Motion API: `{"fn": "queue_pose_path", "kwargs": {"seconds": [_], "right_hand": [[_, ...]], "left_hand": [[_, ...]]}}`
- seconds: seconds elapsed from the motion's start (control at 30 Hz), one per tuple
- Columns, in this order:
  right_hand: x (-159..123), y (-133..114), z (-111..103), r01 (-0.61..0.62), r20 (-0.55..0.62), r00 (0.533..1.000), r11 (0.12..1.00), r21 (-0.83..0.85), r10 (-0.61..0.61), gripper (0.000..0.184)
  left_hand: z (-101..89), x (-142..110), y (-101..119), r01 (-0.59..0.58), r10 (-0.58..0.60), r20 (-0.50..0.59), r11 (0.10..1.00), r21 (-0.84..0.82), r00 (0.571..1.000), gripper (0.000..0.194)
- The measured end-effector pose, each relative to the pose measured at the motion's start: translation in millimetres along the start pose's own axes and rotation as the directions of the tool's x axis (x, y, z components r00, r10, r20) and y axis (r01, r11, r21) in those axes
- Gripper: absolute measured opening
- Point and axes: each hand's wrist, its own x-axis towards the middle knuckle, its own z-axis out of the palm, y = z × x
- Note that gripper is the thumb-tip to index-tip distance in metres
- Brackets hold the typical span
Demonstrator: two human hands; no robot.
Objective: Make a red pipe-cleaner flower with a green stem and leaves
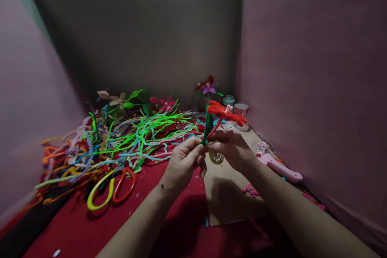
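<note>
A red pipe-cleaner flower (227, 113) with a pale centre tilts to the right above my hands. Beside its red stem stands a dark green pipe-cleaner leaf (208, 124). My left hand (188, 157) pinches the base of the green leaf between thumb and fingers. My right hand (232, 149) is closed on the red stem close by, its fingertips almost meeting the left ones. The exact grip points are partly hidden by the fingers. Just under the hands, a yellowish round piece with holes (216, 157) shows.
Scissors (111, 189) with yellow and red handles lie on the red cloth (145, 217), beside a big heap of coloured pipe cleaners (151, 129). A tan board (223, 205) lies below my hands. A pink-handled tool (281, 168) rests right. Finished flowers (209, 88) stand behind.
</note>
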Motion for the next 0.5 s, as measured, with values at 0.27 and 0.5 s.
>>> {"fn": "queue_pose_path", "kwargs": {"seconds": [0.27, 0.5], "right_hand": [[0, -11, -8, -0.187, 0.212, 0.965, 0.974, 0.130, 0.157, 0.021], [-5, -15, -5, -0.112, 0.187, 0.977, 0.993, 0.048, 0.101, 0.013]], "left_hand": [[2.2, -5, -2, 0.213, -0.129, 0.232, 0.897, -0.387, 0.964, 0.009], [-3.4, -7, -7, 0.371, -0.159, 0.427, 0.797, -0.477, 0.890, 0.011]]}}
